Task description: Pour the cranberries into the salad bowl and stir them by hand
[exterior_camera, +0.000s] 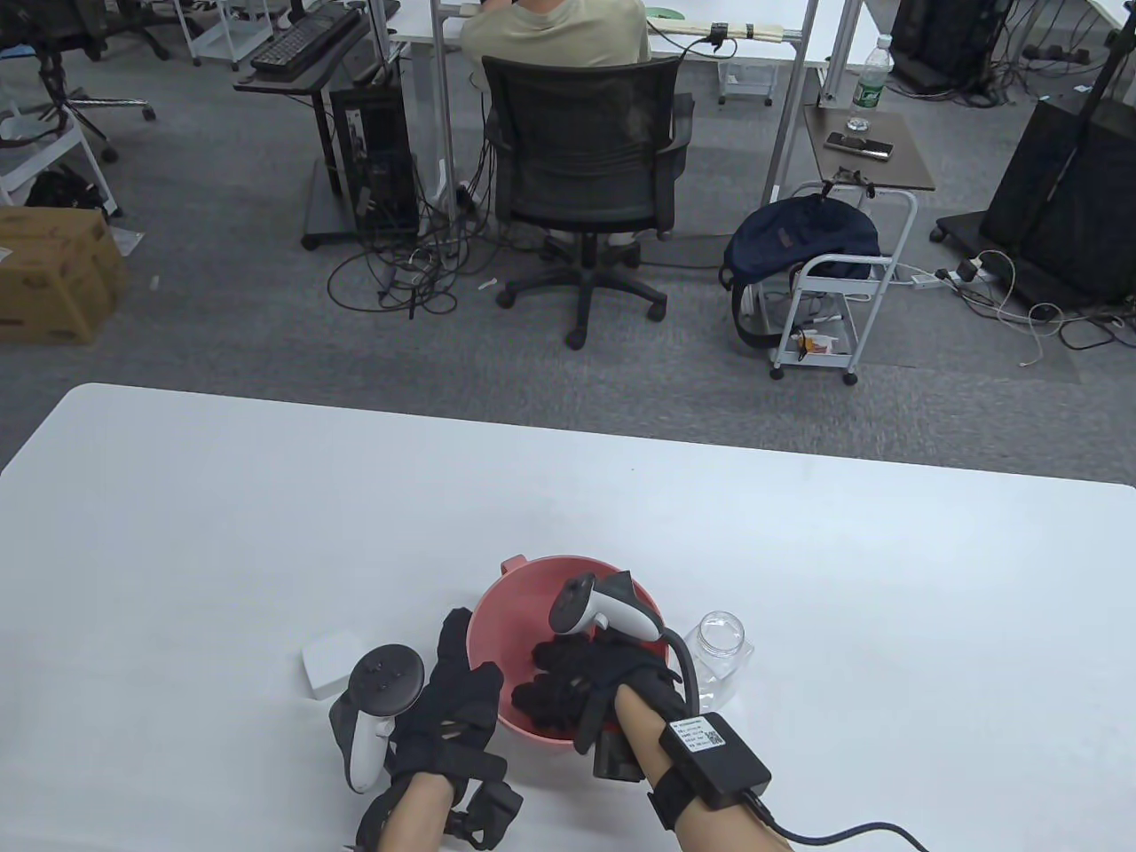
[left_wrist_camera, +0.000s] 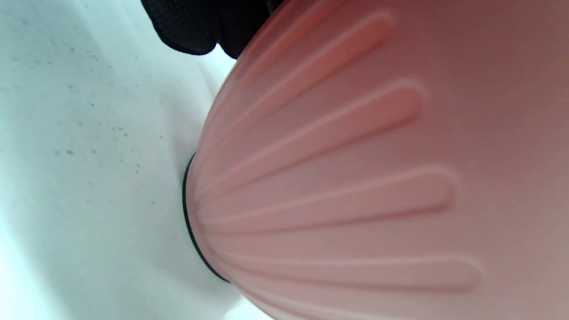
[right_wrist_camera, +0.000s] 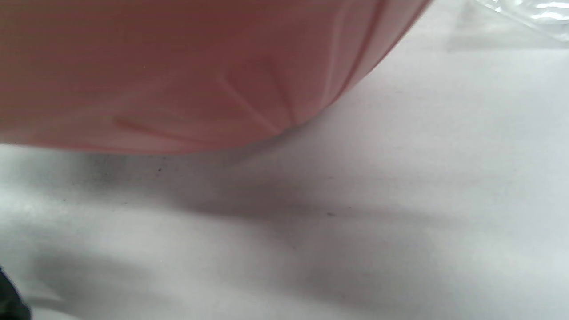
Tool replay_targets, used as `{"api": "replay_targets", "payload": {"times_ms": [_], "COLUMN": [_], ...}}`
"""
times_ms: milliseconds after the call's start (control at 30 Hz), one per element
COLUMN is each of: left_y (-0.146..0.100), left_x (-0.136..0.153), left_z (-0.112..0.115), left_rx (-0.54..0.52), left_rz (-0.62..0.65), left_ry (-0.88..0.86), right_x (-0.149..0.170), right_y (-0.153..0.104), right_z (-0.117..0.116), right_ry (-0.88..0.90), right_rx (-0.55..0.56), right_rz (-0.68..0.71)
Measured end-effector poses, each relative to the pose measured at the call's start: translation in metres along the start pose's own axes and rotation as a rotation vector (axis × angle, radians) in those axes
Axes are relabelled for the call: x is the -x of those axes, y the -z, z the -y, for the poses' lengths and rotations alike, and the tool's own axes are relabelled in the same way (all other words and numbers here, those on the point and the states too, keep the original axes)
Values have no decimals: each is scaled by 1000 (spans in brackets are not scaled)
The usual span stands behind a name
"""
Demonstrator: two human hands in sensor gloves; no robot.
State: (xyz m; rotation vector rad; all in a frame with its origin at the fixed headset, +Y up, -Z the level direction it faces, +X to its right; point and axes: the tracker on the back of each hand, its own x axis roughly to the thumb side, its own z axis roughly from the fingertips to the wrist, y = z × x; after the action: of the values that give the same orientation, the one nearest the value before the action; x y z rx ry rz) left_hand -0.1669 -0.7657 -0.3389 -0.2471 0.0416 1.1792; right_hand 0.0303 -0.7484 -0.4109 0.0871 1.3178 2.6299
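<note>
The pink salad bowl (exterior_camera: 568, 564) stands near the table's front edge. My left hand (exterior_camera: 470, 652) holds its left side, with the fingers along the outer wall and the thumb over the rim. In the left wrist view the ribbed bowl (left_wrist_camera: 346, 178) fills the frame, with black fingertips (left_wrist_camera: 191, 26) against it at the top. My right hand (exterior_camera: 546, 674) reaches down inside the bowl, fingers loosely bent toward the bottom. It hides the contents, so no cranberries show. The bowl's underside (right_wrist_camera: 178, 66) fills the top of the right wrist view.
A clear jar (exterior_camera: 721, 648) with an open mouth stands just right of the bowl, and its edge (right_wrist_camera: 524, 13) shows in the right wrist view. A small white box (exterior_camera: 330, 666) lies left of my left hand. The white table (exterior_camera: 266, 532) stretches away behind.
</note>
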Motion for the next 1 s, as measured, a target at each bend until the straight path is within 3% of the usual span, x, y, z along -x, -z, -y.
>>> {"api": "replay_targets", "payload": {"times_ms": [500, 667, 1000], "left_y": [1, 2, 2], "left_x": [0, -1, -2], "left_z": [-3, -4, -4], "left_rx": [5, 13, 16], "left_rz": [-3, 3, 15], "left_ry": [-3, 5, 25], "right_x": [0, 1, -2], "right_y": [0, 3, 0], "right_z": [3, 0, -5], "right_ry": [18, 33, -49], "right_rx": [49, 9, 24], "right_rz": [-25, -6, -2]}}
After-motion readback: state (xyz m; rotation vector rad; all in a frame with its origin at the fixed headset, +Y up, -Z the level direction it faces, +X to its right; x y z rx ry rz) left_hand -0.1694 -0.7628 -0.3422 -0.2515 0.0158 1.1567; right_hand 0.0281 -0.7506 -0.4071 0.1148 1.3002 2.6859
